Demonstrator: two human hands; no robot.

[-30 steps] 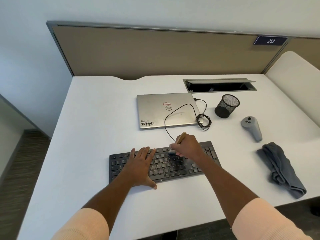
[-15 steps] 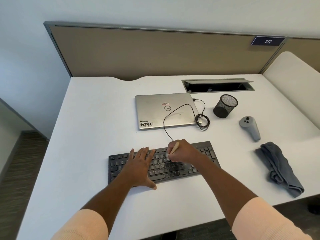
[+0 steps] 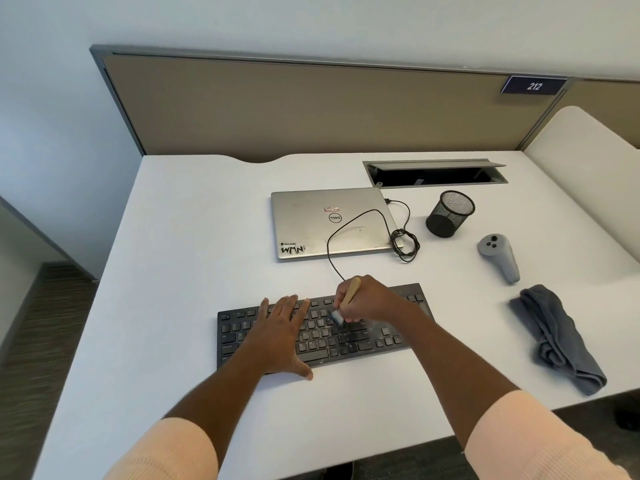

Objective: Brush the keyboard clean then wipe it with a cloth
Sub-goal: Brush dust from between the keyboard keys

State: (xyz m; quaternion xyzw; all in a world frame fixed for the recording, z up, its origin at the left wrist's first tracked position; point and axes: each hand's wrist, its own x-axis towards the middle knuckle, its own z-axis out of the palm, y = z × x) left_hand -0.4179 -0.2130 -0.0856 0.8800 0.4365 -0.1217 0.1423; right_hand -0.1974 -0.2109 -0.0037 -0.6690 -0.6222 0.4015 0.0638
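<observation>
On my feed: a white table (image 3: 173, 271) against a tan partition panel (image 3: 311, 109), pale walls around.
The left hand (image 3: 280, 336) lies flat, fingers straight, on the flat black keyboard (image 3: 239, 332), near middle; the right hand (image 3: 370, 299) grips a wooden-handled brush (image 3: 351, 291), bristles on the keys. The crumpled grey cloth (image 3: 554, 337) lies near right. A dark sign (image 3: 533, 86) reads "212"; the closed silver laptop (image 3: 311, 223), "Dell".

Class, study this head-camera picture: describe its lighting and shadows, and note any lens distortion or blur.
Head view: soft, even light, only faint shadows beside the black mesh pen cup and under the left hand; the wide lens bows the tan partition's grey top rail; the bristle end of the wooden-handled brush in the right hand is smeared, while stickers on the silver laptop read clearly.
</observation>
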